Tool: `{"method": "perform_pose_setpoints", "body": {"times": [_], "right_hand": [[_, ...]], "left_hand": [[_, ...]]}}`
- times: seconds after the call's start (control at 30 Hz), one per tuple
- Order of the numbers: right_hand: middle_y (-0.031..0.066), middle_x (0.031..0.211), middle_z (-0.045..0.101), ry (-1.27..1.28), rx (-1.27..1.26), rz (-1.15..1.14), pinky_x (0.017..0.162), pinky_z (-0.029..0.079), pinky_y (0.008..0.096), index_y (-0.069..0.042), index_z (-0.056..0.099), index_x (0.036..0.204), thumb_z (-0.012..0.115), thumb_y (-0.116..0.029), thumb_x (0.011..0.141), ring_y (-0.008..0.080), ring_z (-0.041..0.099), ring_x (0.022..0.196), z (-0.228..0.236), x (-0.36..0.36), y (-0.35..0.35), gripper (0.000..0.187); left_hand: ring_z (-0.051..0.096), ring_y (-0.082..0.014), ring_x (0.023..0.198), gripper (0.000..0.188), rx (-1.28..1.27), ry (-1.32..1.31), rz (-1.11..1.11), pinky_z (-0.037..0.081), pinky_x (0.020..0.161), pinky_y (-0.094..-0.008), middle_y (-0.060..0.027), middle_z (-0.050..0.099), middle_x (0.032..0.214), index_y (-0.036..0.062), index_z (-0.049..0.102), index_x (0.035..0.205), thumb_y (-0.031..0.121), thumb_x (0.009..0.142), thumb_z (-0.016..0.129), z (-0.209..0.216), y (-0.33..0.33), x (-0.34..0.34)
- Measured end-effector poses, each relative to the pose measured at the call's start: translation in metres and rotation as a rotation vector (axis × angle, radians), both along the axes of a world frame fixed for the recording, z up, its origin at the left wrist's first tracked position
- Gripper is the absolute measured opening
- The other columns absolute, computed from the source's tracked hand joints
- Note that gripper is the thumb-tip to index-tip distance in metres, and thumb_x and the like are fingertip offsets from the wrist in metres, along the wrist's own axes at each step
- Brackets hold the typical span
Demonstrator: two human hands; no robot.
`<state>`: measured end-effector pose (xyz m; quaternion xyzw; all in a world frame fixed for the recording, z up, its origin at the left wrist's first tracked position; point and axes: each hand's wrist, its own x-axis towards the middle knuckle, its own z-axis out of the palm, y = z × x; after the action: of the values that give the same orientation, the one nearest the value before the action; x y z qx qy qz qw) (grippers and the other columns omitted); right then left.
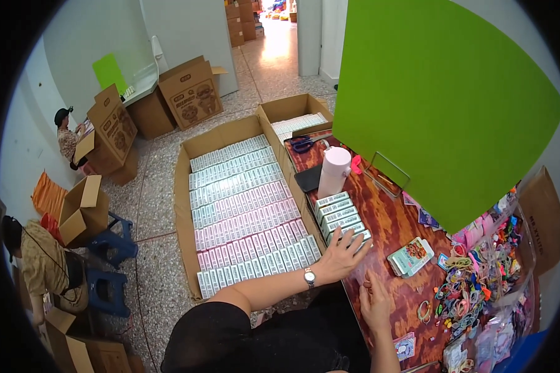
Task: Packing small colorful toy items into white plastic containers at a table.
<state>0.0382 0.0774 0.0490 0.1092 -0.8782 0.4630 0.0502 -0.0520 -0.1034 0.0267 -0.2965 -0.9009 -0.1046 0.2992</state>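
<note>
My left hand (344,256), a watch on its wrist, lies with fingers spread over the near end of a row of small boxes (339,212) standing on the table. Its fingertips touch the nearest boxes. Just nearer to me, my right hand (375,304) is held over the table edge with its fingers loosely extended, and I make out nothing in it. To the right of both hands lies a small green and white box (410,257) with a picture on its front and its top flap up. Left of my left hand, a large open carton (183,186) holds rows of small green and pink boxes.
A pink bottle (334,171), a dark phone (308,179) and scissors (303,144) stand or lie farther back. A green board (442,105) rises at the right. Colourful hair ties (463,304) heap beside it. Two people (46,267) work by cartons at the left.
</note>
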Motion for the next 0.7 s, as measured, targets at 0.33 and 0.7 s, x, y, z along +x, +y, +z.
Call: {"method": "perform_pose_setpoints", "body": {"times": [0.33,0.7], "right_hand": [[0.0212,0.124,0.064,-0.113,-0.173,-0.075,0.088,0.055,0.0334,-0.002,0.039,0.15,0.066,-0.01,0.095,0.0281,0.067,0.106,-0.002,-0.032,-0.014,0.062],[0.0287,0.15,0.042,-0.036,-0.023,0.071,0.115,0.035,0.042,0.005,0.03,0.153,0.062,-0.026,0.098,0.041,0.042,0.141,-0.021,-0.103,-0.028,0.07]], "left_hand": [[0.051,-0.0394,0.123,0.06,0.162,-0.084,-0.072,0.035,0.106,-0.0597,-0.0185,0.056,0.13,0.0055,0.054,0.138,0.026,0.084,0.072,0.016,-0.023,0.005],[0.03,-0.0465,0.144,0.089,0.123,-0.19,-0.034,0.025,0.116,-0.058,-0.0263,0.036,0.153,-0.0055,0.035,0.15,0.042,0.086,0.073,-0.004,-0.052,0.003]]}}
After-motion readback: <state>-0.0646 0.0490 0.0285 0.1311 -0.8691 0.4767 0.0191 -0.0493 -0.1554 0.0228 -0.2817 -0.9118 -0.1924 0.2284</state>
